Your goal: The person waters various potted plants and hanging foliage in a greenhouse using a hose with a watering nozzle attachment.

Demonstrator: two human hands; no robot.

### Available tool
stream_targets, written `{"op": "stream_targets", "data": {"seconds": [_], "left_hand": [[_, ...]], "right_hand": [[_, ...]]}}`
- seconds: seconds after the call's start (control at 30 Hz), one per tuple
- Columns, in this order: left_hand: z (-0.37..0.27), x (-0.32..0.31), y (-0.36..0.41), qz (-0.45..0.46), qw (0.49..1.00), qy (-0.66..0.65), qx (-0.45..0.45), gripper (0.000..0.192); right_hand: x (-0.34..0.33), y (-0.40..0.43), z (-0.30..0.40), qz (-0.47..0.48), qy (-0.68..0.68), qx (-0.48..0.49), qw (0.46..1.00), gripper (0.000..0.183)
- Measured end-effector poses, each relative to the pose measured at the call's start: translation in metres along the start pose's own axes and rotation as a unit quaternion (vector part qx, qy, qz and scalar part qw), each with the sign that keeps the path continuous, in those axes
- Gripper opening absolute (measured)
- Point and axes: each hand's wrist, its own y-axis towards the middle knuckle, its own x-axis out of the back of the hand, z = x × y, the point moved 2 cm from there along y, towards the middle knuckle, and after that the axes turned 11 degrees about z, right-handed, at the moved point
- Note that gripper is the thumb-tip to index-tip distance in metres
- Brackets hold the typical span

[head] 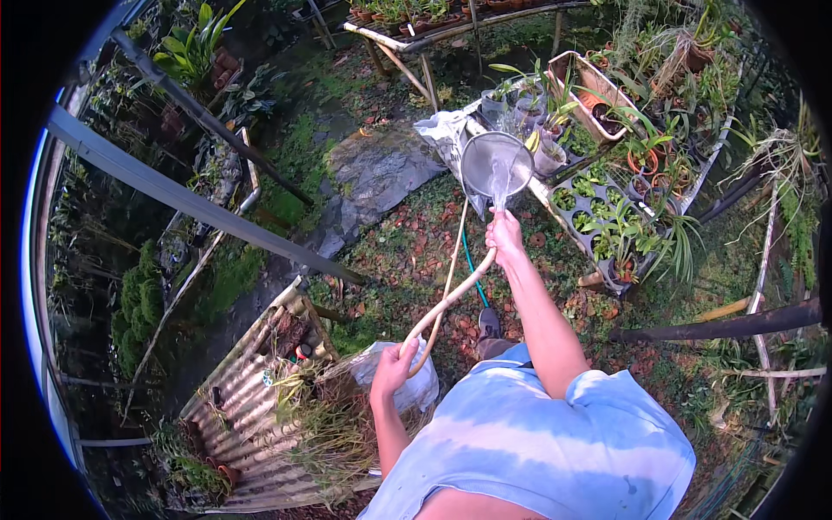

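Observation:
My right hand [504,235], stretched out ahead, is closed around the end of a beige garden hose [450,300]. A round watering rose [498,165] with a pale, fine-meshed face shows just beyond this hand, and water shows over its middle. How the rose joins the hose is hidden by my fingers and the water. Lower and to the left, my left hand [392,369] grips the same hose, which bends back in a loop below it. The rose is beside a white plastic sack [447,138] and the near corner of a bench of potted plants.
A black tray of seedlings [585,221] and a rectangular planter [595,97] stand on the right bench. Corrugated sheeting [260,448] with dry plant matter lies lower left. A slanting metal post [195,192] crosses the left. A flat rock [383,172] and leaf litter cover the ground ahead.

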Motion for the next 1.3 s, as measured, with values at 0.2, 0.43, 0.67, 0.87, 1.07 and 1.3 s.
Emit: {"op": "stream_targets", "data": {"seconds": [0.2, 0.43, 0.67, 0.87, 1.07, 1.3], "left_hand": [[0.024, -0.032, -0.036, 0.065, 0.996, 0.017, 0.051, 0.040], [0.024, -0.045, -0.060, 0.014, 0.999, 0.011, 0.029, 0.038], [0.021, -0.081, -0.074, -0.038, 0.999, 0.013, 0.005, 0.039], [0.029, -0.130, -0.076, -0.061, 0.998, -0.008, -0.027, 0.038], [0.025, -0.177, -0.108, -0.069, 0.997, -0.027, 0.033, 0.040], [0.018, -0.200, -0.113, -0.071, 0.997, -0.009, 0.020, 0.040]], "right_hand": [[0.027, -0.051, 0.010, 0.023, -0.056, -0.034, 0.998, 0.022], [0.025, -0.073, 0.016, 0.006, -0.030, 0.000, 1.000, 0.023], [0.043, -0.086, 0.026, 0.000, -0.031, 0.020, 0.999, 0.023], [0.084, -0.092, 0.042, -0.008, 0.006, 0.032, 0.999, 0.022], [0.109, -0.108, 0.044, 0.087, -0.003, -0.009, 0.996, 0.016], [0.137, -0.115, 0.047, 0.064, 0.013, -0.014, 0.998, 0.017]]}}
